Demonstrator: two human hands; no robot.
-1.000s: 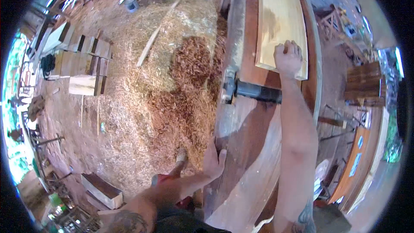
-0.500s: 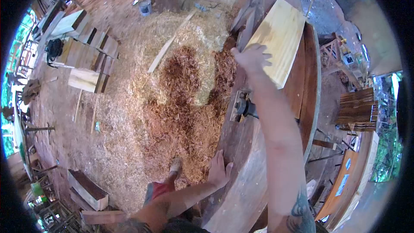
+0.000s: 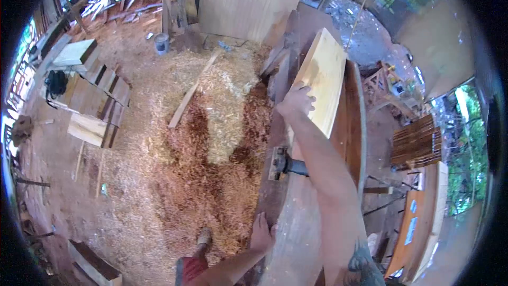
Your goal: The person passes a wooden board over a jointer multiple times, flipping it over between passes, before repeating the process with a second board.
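A thick pale wooden board [image 3: 329, 82] with a darker patch lies toward the far end of the long wooden workbench [image 3: 291, 233]. Its left edge face shows, and it appears tipped. My right hand [image 3: 297, 101] grips the board's near left side, the fingers curled over it. At the bench's left edge, my left hand [image 3: 261, 235] rests with its fingers stretched out, holding nothing. Between the hands sits a dark power tool [image 3: 286, 164] with a metal plate, partly behind my right forearm; its exact kind I cannot make out.
Wood shavings [image 3: 211, 185] cover the floor left of the bench, with a narrow wood strip [image 3: 193, 92] across them. Stacked timber blocks [image 3: 90, 95] stand at the left. A bucket [image 3: 161, 45] and a large pale panel [image 3: 248, 0] are at the back.
My right hand has gone from lying spread on the board to curling round its side. The board has tipped, showing more edge. The view has shifted; my left hand stays on the bench edge.
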